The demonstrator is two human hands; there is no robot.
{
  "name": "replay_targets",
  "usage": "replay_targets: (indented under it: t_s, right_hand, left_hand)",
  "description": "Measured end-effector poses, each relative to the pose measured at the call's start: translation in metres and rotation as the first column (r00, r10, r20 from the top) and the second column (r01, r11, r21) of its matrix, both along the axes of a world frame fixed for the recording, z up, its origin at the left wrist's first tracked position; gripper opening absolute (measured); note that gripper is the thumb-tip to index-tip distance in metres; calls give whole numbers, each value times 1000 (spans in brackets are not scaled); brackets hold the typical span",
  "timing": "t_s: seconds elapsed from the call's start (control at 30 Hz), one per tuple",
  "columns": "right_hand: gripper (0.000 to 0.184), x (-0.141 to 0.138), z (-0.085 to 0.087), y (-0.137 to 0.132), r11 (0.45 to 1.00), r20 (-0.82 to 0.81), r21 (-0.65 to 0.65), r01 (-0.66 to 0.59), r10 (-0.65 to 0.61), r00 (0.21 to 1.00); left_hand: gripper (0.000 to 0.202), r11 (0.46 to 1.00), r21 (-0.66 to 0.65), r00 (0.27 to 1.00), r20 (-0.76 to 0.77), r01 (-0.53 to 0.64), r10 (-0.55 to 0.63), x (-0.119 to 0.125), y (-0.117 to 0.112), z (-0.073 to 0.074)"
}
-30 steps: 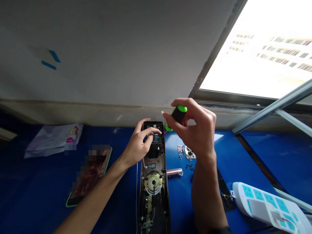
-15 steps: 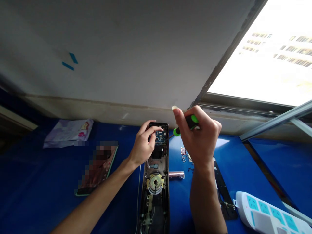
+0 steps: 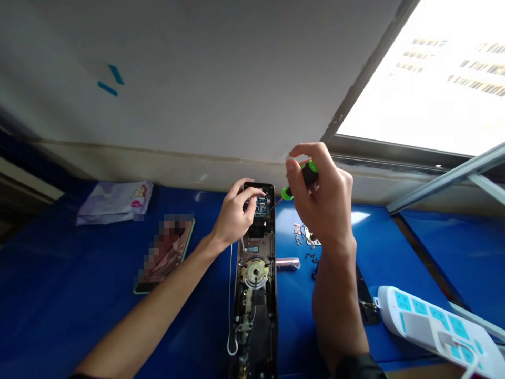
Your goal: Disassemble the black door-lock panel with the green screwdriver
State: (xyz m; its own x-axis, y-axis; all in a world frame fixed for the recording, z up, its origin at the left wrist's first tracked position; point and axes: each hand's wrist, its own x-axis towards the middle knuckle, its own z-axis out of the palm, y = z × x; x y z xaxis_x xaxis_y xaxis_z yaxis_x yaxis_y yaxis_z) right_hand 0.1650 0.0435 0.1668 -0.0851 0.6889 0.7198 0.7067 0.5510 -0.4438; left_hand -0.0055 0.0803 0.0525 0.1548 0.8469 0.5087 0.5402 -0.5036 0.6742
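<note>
A long dark door-lock body (image 3: 256, 295) lies opened on the blue table (image 3: 79, 295), its brass gear and a small blue circuit board (image 3: 262, 206) exposed. My left hand (image 3: 234, 216) rests on the lock's far end, fingers curled and pressing beside the circuit board. My right hand (image 3: 321, 200) is closed around a black screwdriver with green ends (image 3: 302, 179), held above the lock. Its thin shaft slants down-left toward the board's right edge.
A phone (image 3: 165, 252) lies left of the lock, a plastic packet (image 3: 114, 202) farther back. Several small screws and metal parts (image 3: 305, 239) and a pinkish cylinder (image 3: 288, 263) lie right of the lock. A white power strip (image 3: 434, 329) sits at the right, under the window.
The view has shifted, so everything sits lower-left then slightly higher. My right hand regripped the screwdriver and brought its tip down to the circuit board. My left hand stayed on the lock's far end.
</note>
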Motion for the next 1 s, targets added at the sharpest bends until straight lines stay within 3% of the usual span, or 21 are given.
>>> replay_targets:
  t_s: [0.1, 0.23, 0.4, 0.57, 0.73, 0.87, 0.93, 1.0]
  right_hand:
    - [9, 1, -3, 1, 998, 20, 53, 41, -42, 999]
    - [10, 7, 0, -6, 1000, 56, 8, -26, 26, 998]
    - [39, 16, 6, -16, 993, 101, -66, -101, 108, 989]
    - [8, 15, 2, -11, 1000, 83, 8, -24, 23, 996]
    - [11, 13, 1, -9, 997, 74, 22, -72, 70, 995]
    - [44, 16, 4, -13, 990, 81, -89, -111, 118, 990]
    - [43, 16, 5, -13, 990, 73, -97, -103, 111, 991]
    - [29, 14, 4, -11, 993, 61, -83, -81, 87, 994]
  left_hand:
    - [26, 1000, 5, 1000, -3, 6, -6, 0, 0, 1]
    - [26, 1000, 9, 1000, -9, -7, 7, 2, 0, 0]
    - [26, 1000, 0, 1000, -13, -2, 2, 2, -1, 0]
    - [26, 1000, -15, 999, -41, 8, -8, -1, -1, 2]
    - [30, 1000, -19, 996, -83, 22, -24, -4, 1, 3]
    - [38, 999, -21, 993, -113, 27, -29, -5, 1, 4]
    - [43, 1000, -18, 992, -126, 25, -27, -6, -1, 7]
    - [49, 1000, -26, 990, -138, 5, -8, -7, -2, 11]
